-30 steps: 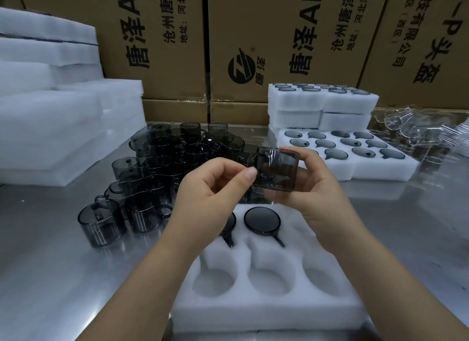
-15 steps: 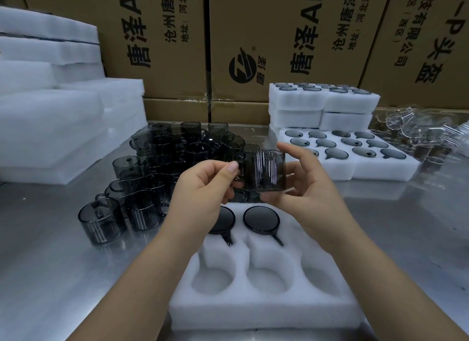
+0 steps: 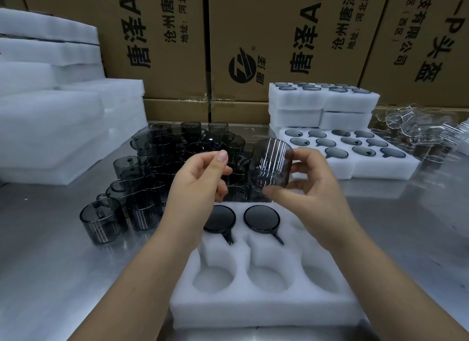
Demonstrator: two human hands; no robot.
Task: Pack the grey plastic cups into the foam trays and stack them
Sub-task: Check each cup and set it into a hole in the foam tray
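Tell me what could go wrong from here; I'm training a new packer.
The right hand holds the grey cup in the air only by thumb and fingertips; a slip could drop it onto the two seated cups in the foam tray. The loose cups crowd the tray's far edge, so the left hand might knock them.

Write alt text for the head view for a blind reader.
The right hand holds a grey plastic cup above a white foam tray with two cups seated in its far pockets; the left hand hovers beside it, empty. Loose cups crowd the steel table behind.
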